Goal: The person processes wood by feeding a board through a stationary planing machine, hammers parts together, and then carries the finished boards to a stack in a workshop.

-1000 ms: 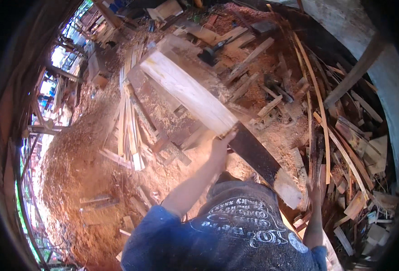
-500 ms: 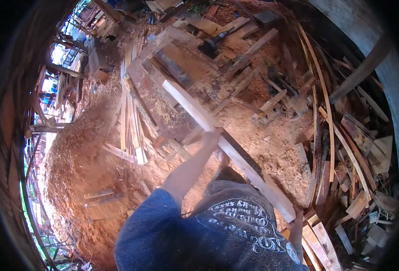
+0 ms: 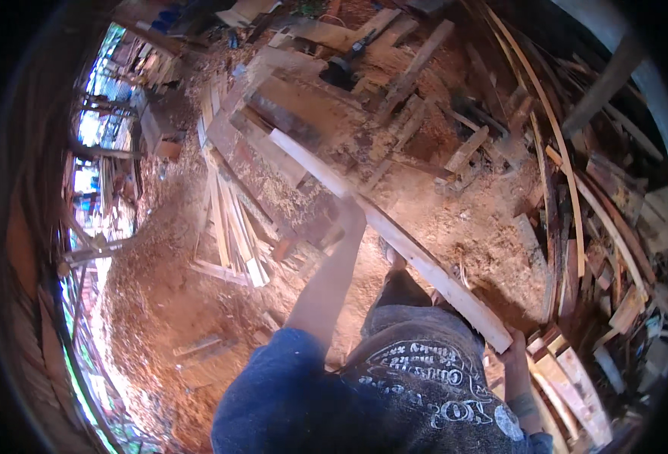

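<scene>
A long, pale, squared wooden plank [image 3: 417, 253] slants across the middle of the view, from upper left to lower right. My left hand [image 3: 350, 206] is closed round it a little above its middle, the fingers mostly hidden behind the wood. My right hand [image 3: 513, 346] grips its near end, low on the right beside my hip. The plank's far end lies over the edge of a dusty wooden workbench [image 3: 269, 155]; whether it touches the bench I cannot tell.
Thin wooden strips [image 3: 232, 227] lie fanned out left of the bench. Sawdust [image 3: 160, 303] heaps up on the left. A dark power tool [image 3: 339, 72] rests among boards at the back. Long curved slats [image 3: 568, 189] and offcuts crowd the right; stacked boards [image 3: 576, 386] stand near my right hand.
The plank's near end has risen slightly and shifted right with my right hand. Its dark side shows less now. My left hand has moved slightly up and left in view, while the view itself has shifted.
</scene>
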Tool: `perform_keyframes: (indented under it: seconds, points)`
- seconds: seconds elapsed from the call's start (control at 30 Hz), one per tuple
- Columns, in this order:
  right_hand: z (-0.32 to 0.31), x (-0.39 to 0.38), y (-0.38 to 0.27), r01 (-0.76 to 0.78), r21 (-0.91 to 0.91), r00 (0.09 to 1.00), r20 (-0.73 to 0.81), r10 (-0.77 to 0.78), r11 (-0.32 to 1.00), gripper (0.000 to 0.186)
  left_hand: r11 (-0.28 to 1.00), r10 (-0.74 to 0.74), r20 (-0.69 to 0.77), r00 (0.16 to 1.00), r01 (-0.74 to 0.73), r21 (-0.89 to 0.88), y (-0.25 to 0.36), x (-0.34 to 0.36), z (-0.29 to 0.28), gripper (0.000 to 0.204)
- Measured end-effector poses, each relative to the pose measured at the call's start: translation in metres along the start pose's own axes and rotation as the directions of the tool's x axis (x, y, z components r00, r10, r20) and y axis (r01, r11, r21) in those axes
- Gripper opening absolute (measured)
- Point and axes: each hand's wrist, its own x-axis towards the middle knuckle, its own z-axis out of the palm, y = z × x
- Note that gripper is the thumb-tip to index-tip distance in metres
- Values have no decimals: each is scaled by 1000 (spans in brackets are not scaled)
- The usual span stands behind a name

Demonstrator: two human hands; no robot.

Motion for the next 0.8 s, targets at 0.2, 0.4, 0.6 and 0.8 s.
perform_keyframes:
  seconds: [0.2, 0.4, 0.6, 0.8]
  points:
    - [10, 23, 26, 27, -15, 1000, -11, -28, 1000, 43, 904, -171, -53, 984, 136, -405, -2, 7, -4, 64]
    - [48, 23, 36, -27, 48, 997, -68, 30, 998, 39, 962, -121, -132, 984, 84, -259, -15, 29, -15, 63]
    - [44, 40, 36, 0, 48, 999, -53, 2, 999, 39, 989, -87, -214, 973, 57, -139, -6, 37, -10, 61]
    - [89, 45, 38, -25, 55, 999, -45, 27, 998, 41, 958, -128, -159, 979, 80, -276, -8, 50, -37, 61]
